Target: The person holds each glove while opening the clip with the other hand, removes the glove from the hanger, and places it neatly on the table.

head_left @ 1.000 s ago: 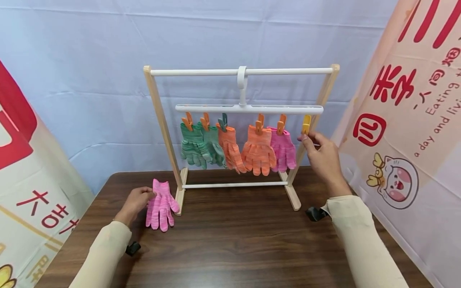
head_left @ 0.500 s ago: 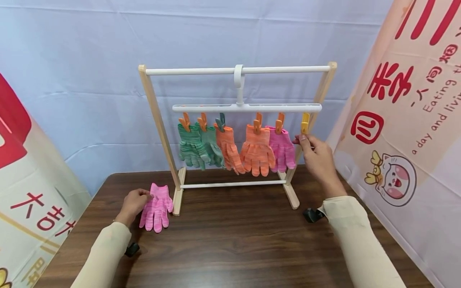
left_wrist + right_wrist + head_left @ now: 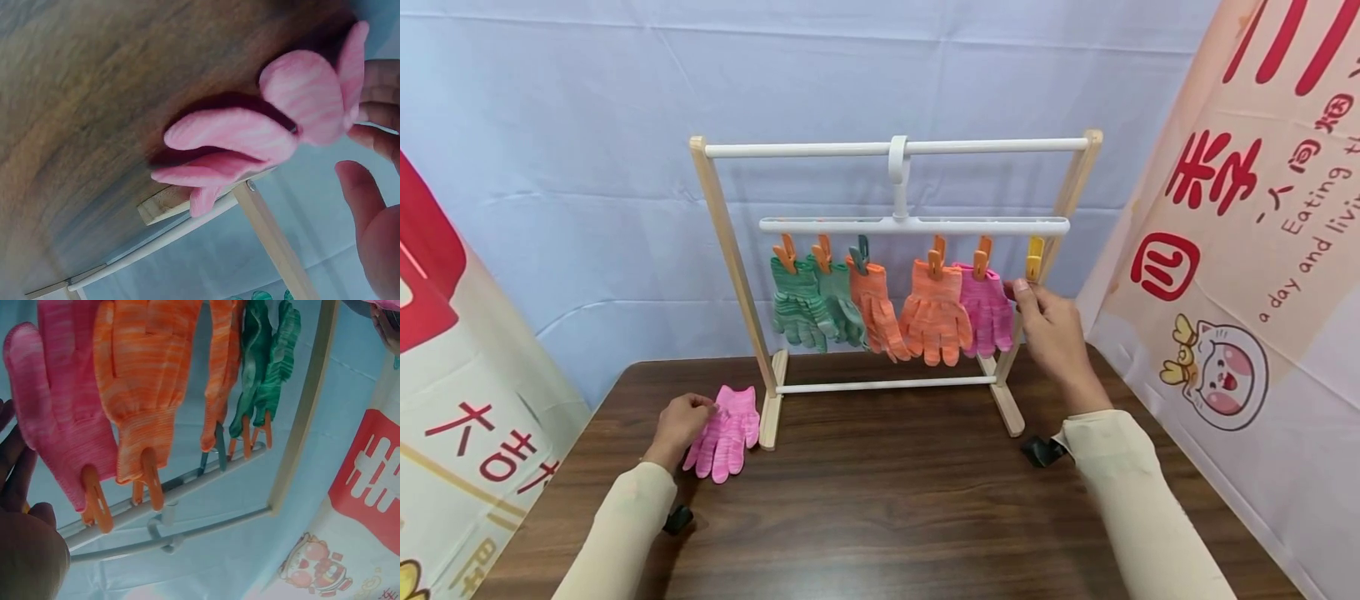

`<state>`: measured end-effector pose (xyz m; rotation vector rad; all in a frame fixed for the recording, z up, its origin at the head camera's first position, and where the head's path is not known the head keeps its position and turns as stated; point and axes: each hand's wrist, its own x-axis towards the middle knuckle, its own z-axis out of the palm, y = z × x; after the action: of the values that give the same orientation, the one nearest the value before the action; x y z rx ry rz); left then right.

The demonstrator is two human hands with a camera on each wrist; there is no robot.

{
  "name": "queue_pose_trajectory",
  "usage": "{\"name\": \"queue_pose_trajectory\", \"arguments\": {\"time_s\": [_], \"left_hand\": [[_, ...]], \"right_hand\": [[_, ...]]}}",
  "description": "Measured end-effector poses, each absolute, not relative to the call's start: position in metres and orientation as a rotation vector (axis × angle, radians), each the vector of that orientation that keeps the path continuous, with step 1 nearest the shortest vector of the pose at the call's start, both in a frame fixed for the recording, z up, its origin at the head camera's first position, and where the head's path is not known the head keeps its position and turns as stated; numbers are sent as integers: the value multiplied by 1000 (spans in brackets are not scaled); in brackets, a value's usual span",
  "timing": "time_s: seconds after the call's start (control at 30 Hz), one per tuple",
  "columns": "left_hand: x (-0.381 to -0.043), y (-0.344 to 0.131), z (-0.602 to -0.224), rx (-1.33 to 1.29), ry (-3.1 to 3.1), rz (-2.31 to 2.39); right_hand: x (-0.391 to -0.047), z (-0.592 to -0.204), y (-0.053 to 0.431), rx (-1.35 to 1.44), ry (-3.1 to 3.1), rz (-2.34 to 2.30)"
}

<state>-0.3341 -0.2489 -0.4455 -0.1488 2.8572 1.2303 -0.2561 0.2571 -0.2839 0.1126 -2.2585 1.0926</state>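
Note:
On the table at left lies a pink glove (image 3: 730, 433), its fingers toward the front. My left hand (image 3: 677, 425) is at its left edge. In the left wrist view the thumb (image 3: 359, 187) stands apart from the fingers (image 3: 375, 134), and the glove's edge meets the fingers. My right hand (image 3: 1052, 329) is raised just below a yellow clothespin (image 3: 1034, 257), with nothing visible hanging from that pin. Its fingertips are close beside the hanging pink glove (image 3: 987, 310); whether they touch it I cannot tell. The yellow pin is mostly hidden in the right wrist view.
A wooden stand (image 3: 730, 267) with a white top rod carries a white hanger (image 3: 850, 225). Orange gloves (image 3: 936, 312) and green gloves (image 3: 801, 304) hang from it by orange clothespins and a dark green clothespin (image 3: 861, 254). Printed cloths flank the table (image 3: 880, 500).
My right hand has moved slightly left from below the yellow clothespin toward the hanging pink glove. The pink glove on the table has shifted left and turned a little beside my left hand.

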Motion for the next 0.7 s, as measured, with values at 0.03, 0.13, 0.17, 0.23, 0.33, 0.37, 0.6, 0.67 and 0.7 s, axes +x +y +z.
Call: {"name": "queue_pose_trajectory", "arguments": {"time_s": [0.03,0.13,0.17,0.23,0.33,0.37,0.6,0.67,0.7], "left_hand": [[-334,-249,-445,-154,2864,1221],[-332,-249,-444,-169,2904,1167],[-332,-249,-444,-169,2917,1148],[-331,-248,-444,-168,2951,1105],[-329,-246,-442,-141,3006,1042],[-328,-244,-440,-130,3022,1033],[-319,-218,-422,18,3119,1039],[-315,-205,-416,92,3134,1041],[-313,-198,-413,136,3136,1047]], "right_hand": [[-256,-283,256,109,-2253,1084],[-256,-282,253,85,-2230,1069],[-256,-281,253,73,-2225,1063],[-256,-280,251,59,-2216,1068],[-256,-279,250,60,-2216,1079],[-256,-279,249,67,-2218,1086],[-257,-275,243,108,-2234,1094],[-258,-274,240,119,-2232,1106],[-258,-273,238,123,-2231,1109]]}}
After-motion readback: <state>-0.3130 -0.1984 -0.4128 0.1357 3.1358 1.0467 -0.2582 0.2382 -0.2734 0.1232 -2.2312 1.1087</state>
